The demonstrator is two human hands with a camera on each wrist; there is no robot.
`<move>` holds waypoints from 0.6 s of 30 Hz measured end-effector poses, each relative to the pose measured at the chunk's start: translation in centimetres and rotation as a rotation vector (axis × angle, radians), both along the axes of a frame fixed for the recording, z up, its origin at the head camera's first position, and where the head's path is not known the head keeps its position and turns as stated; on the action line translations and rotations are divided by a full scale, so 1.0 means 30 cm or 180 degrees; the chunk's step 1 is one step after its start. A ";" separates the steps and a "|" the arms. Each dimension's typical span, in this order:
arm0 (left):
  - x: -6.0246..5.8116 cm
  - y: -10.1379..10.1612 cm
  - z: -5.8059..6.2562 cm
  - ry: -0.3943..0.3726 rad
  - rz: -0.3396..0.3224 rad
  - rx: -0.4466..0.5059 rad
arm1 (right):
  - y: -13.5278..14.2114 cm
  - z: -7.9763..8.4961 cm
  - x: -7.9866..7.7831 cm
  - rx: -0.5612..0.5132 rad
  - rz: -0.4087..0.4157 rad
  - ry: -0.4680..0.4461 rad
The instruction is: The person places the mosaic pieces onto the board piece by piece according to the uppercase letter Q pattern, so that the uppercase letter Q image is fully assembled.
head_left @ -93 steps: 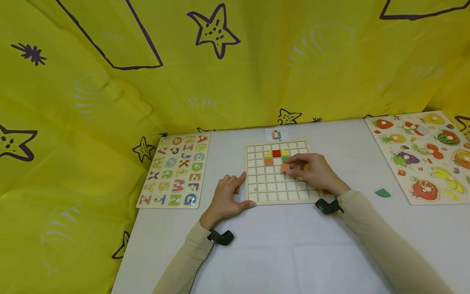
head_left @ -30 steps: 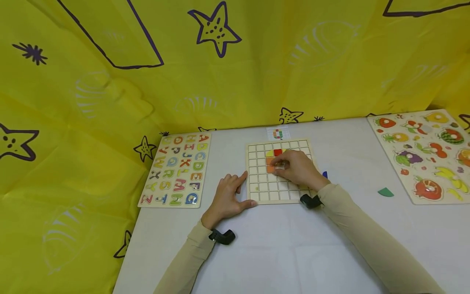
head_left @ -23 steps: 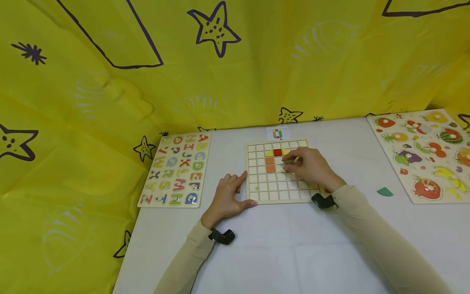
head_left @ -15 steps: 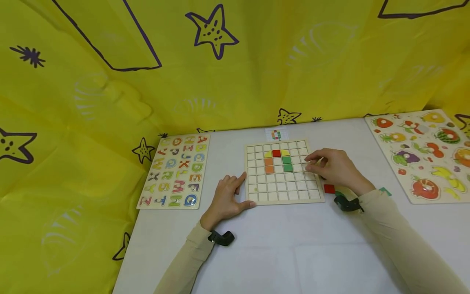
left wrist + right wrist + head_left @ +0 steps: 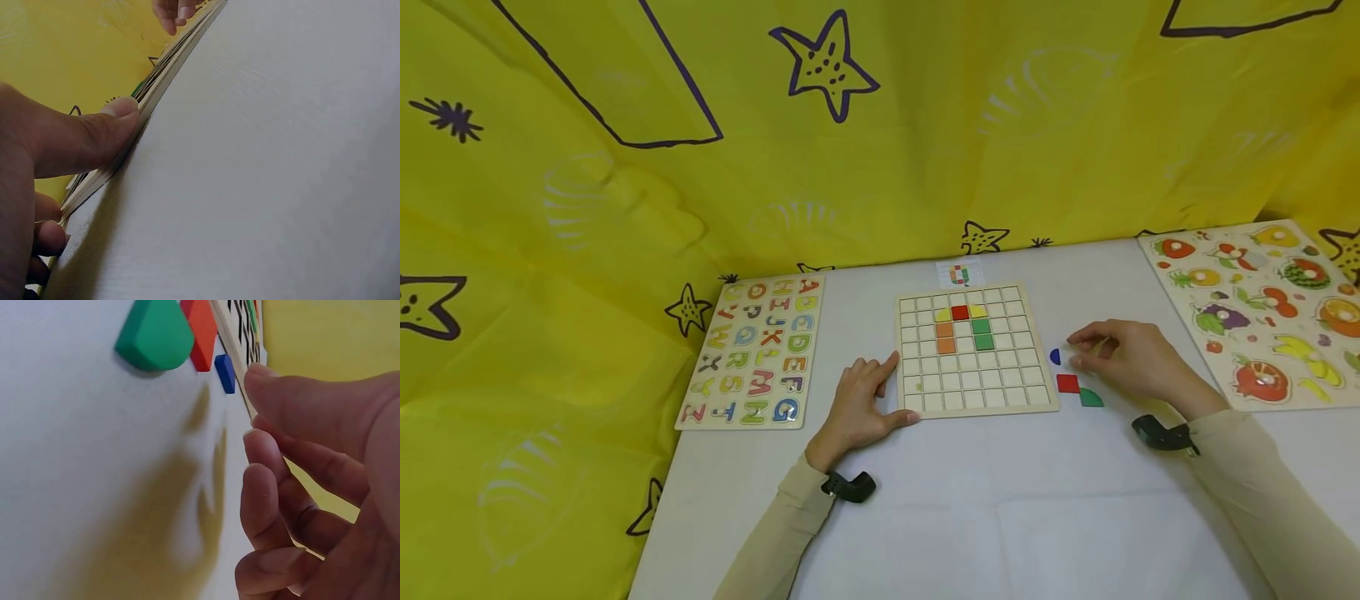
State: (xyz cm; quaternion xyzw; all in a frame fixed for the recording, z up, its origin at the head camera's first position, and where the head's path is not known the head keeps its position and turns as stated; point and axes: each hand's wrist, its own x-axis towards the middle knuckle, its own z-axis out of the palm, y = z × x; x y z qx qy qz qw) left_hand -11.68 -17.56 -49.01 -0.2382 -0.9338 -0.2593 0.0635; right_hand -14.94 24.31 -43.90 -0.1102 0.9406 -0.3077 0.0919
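Note:
In the head view a square wooden grid board (image 5: 973,380) lies on the table. Two yellow corner pieces flank a red square (image 5: 960,312); below are two orange squares (image 5: 946,337) and two green squares (image 5: 982,334). My left hand (image 5: 857,411) rests at the board's near left corner, thumb at the front edge and index finger at the left edge. To the board's right, my right hand (image 5: 1131,360) holds nothing, its fingertips beside a small blue piece (image 5: 1055,357). A loose red square (image 5: 1067,383) and a rounded green piece (image 5: 156,337) lie close by.
A small pattern card (image 5: 959,273) lies behind the board. An alphabet puzzle board (image 5: 741,358) is at left, a fruit puzzle board (image 5: 1255,308) at right. A yellow patterned curtain (image 5: 917,167) hangs along the table's back.
My right hand held an orange square over the board; that square now sits under the other orange one. The hand has since moved right, off the board. My left hand has stayed at the corner.

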 end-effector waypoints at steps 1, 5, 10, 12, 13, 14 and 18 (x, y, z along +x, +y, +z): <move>0.000 0.000 0.001 -0.0014 0.0002 0.0001 | 0.002 -0.003 0.005 0.0014 0.0023 0.0004; 0.000 0.000 0.002 -0.0069 0.0008 -0.0009 | 0.013 -0.016 0.029 0.0040 0.0131 0.0007; 0.002 -0.002 0.001 -0.0077 0.0016 -0.0010 | 0.008 -0.028 0.061 -0.0016 0.0269 0.0013; 0.003 -0.003 0.001 -0.0062 0.0019 -0.0005 | 0.004 -0.031 0.071 -0.0045 0.0303 0.0026; 0.003 -0.003 0.001 -0.0049 0.0023 -0.0004 | 0.003 -0.033 0.075 -0.0051 0.0321 0.0046; 0.003 -0.003 0.000 -0.0041 0.0020 -0.0001 | 0.003 -0.034 0.078 -0.0056 0.0333 0.0076; 0.001 -0.002 -0.001 -0.0045 0.0011 0.0006 | 0.007 -0.041 0.090 -0.0050 0.0392 0.0240</move>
